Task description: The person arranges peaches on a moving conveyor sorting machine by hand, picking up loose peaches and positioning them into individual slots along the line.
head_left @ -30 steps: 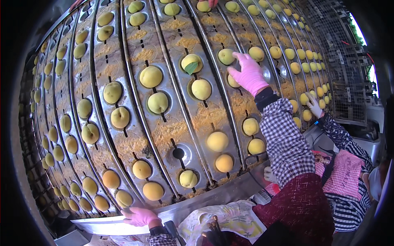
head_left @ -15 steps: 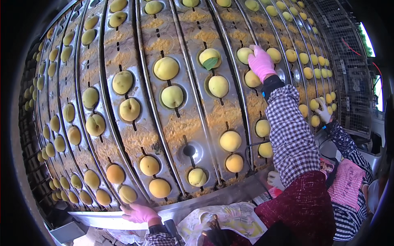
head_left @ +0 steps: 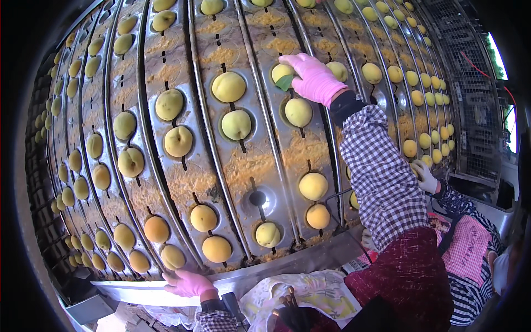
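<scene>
My right hand (head_left: 314, 78), in a pink glove, is at a yellow peach (head_left: 281, 72) with a green leaf (head_left: 285, 82) on it. Its fingers curve over the fruit's far right side, and the thumb lies beside the leaf. The peach sits in a round cup of a metal tray (head_left: 265, 202). Just nearer in the same tray column is another peach (head_left: 298, 112). At the lower left, my left hand (head_left: 191, 283), also gloved in pink, rests on the metal front rail (head_left: 144, 293) with its fingers stretched out, holding nothing.
Slatted metal columns carry many peaches in paired cups, with orange pulp (head_left: 249, 166) smeared between them. A co-worker's white-gloved hand (head_left: 426, 178) is at the trays on the right. A thin black bent rod (head_left: 343, 193) stands near my right forearm. Wire mesh (head_left: 470, 105) borders the right side.
My right hand has moved left from peaches in the neighbouring column to the peach with the leaf. The left hand stays on the rail. The co-worker's hand has come nearer.
</scene>
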A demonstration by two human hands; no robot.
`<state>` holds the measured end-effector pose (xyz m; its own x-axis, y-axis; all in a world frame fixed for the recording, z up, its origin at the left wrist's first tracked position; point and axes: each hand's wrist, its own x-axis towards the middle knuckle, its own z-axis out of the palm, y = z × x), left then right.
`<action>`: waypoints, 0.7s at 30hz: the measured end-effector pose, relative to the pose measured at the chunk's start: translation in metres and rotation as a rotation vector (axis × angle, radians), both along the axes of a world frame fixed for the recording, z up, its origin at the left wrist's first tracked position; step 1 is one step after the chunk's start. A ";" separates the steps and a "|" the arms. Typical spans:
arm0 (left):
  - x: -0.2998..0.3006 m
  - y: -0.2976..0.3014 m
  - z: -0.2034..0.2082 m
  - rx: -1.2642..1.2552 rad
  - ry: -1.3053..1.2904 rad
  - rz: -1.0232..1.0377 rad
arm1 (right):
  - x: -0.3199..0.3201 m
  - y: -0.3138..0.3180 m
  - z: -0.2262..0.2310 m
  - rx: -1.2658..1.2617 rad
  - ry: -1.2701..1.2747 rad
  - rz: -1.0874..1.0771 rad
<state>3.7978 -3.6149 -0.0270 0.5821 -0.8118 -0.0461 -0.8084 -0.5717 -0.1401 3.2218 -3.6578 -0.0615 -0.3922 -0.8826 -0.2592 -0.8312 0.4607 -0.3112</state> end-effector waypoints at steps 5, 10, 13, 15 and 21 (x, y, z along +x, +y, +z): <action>0.006 0.002 -0.002 -0.009 0.004 -0.018 | 0.021 -0.006 0.024 0.160 0.199 -0.059; 0.002 0.001 0.004 -0.022 -0.012 -0.033 | 0.043 0.012 0.044 0.050 0.132 -0.159; 0.006 0.002 0.000 -0.019 -0.006 -0.059 | 0.057 0.032 0.050 0.200 0.056 -0.109; 0.003 0.003 -0.001 -0.024 -0.011 -0.058 | 0.068 0.044 0.042 0.319 0.043 -0.053; 0.005 0.004 0.002 -0.019 -0.027 -0.049 | 0.074 0.077 0.029 -0.217 -0.111 -0.034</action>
<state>3.8024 -3.6114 -0.0249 0.5427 -0.8398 -0.0151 -0.8315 -0.5346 -0.1512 3.2957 -3.5811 -0.0326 -0.4023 -0.9091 -0.1083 -0.7716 0.4004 -0.4944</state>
